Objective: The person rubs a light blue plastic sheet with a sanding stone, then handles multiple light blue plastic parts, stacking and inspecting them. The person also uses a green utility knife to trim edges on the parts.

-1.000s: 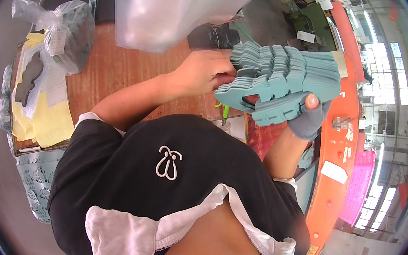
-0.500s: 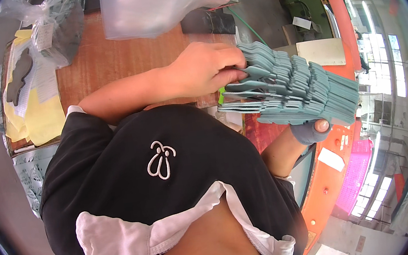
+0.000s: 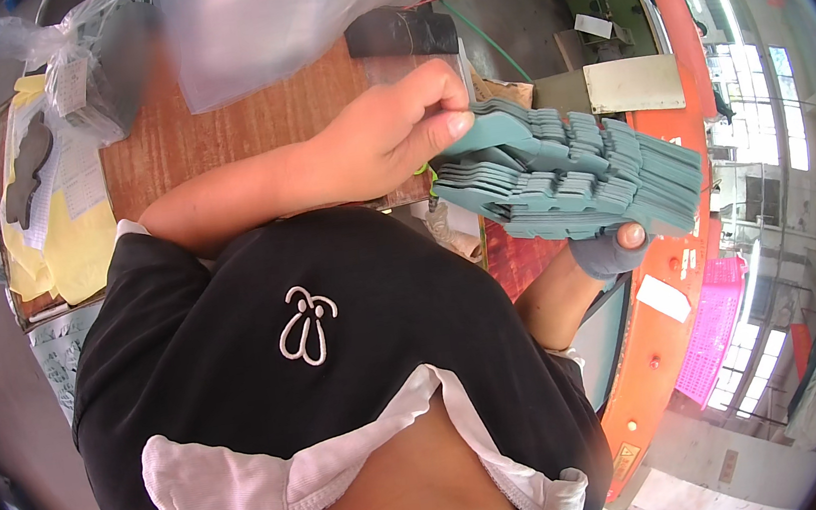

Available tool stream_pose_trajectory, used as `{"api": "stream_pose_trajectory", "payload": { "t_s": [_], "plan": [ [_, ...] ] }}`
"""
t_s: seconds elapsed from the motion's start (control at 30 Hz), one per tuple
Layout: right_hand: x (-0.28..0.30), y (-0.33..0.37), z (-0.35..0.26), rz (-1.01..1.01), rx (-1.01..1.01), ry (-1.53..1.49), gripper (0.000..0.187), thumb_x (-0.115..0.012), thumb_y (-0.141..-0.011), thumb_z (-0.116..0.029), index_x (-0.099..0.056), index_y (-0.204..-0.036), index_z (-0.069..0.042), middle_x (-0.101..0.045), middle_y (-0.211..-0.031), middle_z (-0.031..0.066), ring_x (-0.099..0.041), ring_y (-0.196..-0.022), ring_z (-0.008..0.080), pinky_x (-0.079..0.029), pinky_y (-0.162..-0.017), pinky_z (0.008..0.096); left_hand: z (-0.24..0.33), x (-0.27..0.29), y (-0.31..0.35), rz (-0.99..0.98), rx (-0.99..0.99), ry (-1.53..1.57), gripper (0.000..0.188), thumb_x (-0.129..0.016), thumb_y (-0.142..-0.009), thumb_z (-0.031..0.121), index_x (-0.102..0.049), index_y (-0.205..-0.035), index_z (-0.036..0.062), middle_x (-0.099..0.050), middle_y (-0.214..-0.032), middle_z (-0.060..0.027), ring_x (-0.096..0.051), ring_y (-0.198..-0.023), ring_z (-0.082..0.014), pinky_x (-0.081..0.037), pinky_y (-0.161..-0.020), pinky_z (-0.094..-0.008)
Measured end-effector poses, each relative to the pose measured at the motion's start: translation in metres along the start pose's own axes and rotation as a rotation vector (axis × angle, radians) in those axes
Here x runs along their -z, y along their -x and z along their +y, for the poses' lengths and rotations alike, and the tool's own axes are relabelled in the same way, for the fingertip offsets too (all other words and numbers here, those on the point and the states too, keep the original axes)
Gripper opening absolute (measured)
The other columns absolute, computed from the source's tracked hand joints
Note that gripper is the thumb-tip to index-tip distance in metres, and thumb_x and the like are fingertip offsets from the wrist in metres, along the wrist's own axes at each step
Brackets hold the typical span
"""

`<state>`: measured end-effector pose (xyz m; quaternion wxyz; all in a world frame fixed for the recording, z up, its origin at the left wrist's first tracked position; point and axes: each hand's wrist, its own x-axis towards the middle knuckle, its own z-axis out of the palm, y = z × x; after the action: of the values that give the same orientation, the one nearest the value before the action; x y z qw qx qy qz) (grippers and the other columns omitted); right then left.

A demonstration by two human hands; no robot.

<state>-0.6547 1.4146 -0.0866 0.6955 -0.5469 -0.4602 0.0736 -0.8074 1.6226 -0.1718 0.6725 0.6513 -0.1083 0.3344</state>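
Observation:
A thick stack of teal flat cut pieces (image 3: pixel 611 181) with wavy, scalloped edges stands fanned out to the right of my body. My right hand (image 3: pixel 617 247), in a grey covering that leaves the thumb tip bare, grips the stack at its lower right; its other fingers are hidden behind the pieces. At the stack's left end, my left hand (image 3: pixel 399 127) pinches the edge of the upper pieces between thumb and curled fingers. A gap shows between the upper and lower groups of pieces. Something bright green (image 3: pixel 433 180) peeks out beside the left end.
Behind my left arm lies a reddish-brown wooden table (image 3: pixel 222 125). On its left are yellow and white papers (image 3: pixel 73 233), a dark wavy template (image 3: pixel 31 169) and a tied clear bag (image 3: pixel 96 74). Clear plastic sheeting (image 3: pixel 290 17) hangs ahead. Rightward stand an orange machine (image 3: pixel 655 348) and pink basket (image 3: pixel 714 331).
The pieces at the left end have shifted from loosely splayed to two tighter groups. My left thumb now lies over the upper pieces' edge. The whole view has shifted slightly.

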Motion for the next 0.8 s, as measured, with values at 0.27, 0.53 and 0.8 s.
{"api": "stream_pose_trajectory", "payload": {
  "t_s": [0.27, 0.53, 0.8],
  "plan": [
    [0.007, 0.005, 0.000, -0.048, -0.039, -0.035, 0.073, -0.079, -0.068, -0.042, -0.051, -0.114, 0.007, -0.058, -0.107, 0.0167, -0.058, -0.093, 0.0259, -0.049, -0.081, 0.0384, 0.005, 0.005, -0.007, -0.120, 0.186, 0.167, 0.017, -0.045, -0.099, 0.020, -0.043, -0.094, 0.0045, -0.051, -0.083, -0.0042, -0.050, -0.078, -0.0111, -0.043, -0.071, -0.0281],
    [0.013, 0.011, 0.011, 0.094, 0.025, 0.025, 0.070, -0.082, -0.066, -0.041, -0.054, -0.108, 0.007, -0.060, -0.099, 0.0136, -0.059, -0.085, 0.0217, -0.050, -0.074, 0.0354, 0.010, 0.013, -0.010, -0.347, 0.231, -0.048, 0.022, -0.054, -0.094, 0.019, -0.044, -0.107, 0.0050, -0.057, -0.097, -0.0076, -0.054, -0.090, -0.0163, -0.045, -0.077, -0.0315],
    [0.019, 0.009, 0.015, -0.008, 0.035, 0.091, 0.063, -0.077, -0.070, -0.040, -0.054, -0.107, 0.006, -0.061, -0.097, 0.0120, -0.060, -0.084, 0.0221, -0.051, -0.075, 0.0351, 0.004, 0.017, -0.012, -0.470, 0.132, -0.167, 0.021, -0.053, -0.090, 0.011, -0.048, -0.108, 0.0029, -0.058, -0.088, -0.0097, -0.056, -0.083, -0.0206, -0.044, -0.075, -0.0331]
  ]
}}
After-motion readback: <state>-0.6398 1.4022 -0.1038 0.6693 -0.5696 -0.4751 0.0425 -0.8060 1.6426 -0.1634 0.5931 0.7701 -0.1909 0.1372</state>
